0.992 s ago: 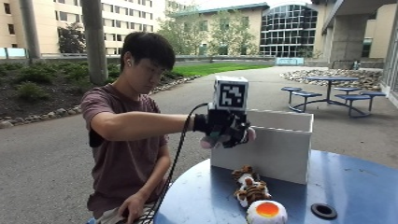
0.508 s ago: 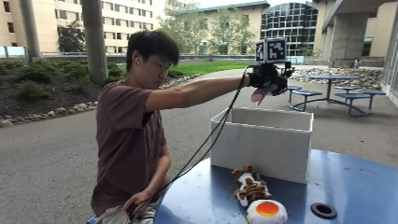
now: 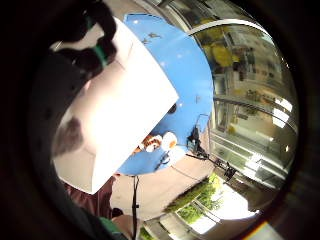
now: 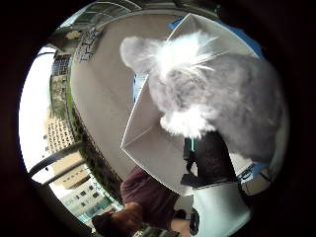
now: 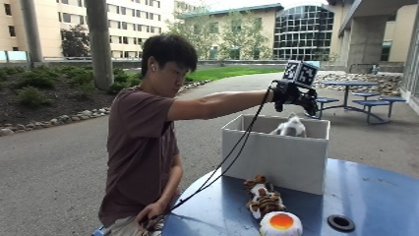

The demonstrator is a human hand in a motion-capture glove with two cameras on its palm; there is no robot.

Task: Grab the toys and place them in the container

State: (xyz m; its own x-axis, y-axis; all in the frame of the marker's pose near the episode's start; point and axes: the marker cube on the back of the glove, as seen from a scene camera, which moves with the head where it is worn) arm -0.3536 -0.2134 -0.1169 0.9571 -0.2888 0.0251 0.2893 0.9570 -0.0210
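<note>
Tiger plush [image 5: 263, 200] and an orange-spotted ball [image 5: 280, 224] are lying on the blue surface [image 5: 379, 196], well below the hands, in front of the white container [image 5: 275, 160]. A grey plush [image 5: 290, 127] is showing at the container's rim, just under the gloved right hand [image 5: 293, 94] (spread or closed, I cannot tell). The hand should be hovering centred over the opening, so the plush is dropping inside rather than onto a wall.

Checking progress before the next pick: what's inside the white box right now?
A grey plush toy pokes above the rim of the white box, below the gloved right hand. The box walls hide the bottom, so anything else inside cannot be seen.
</note>
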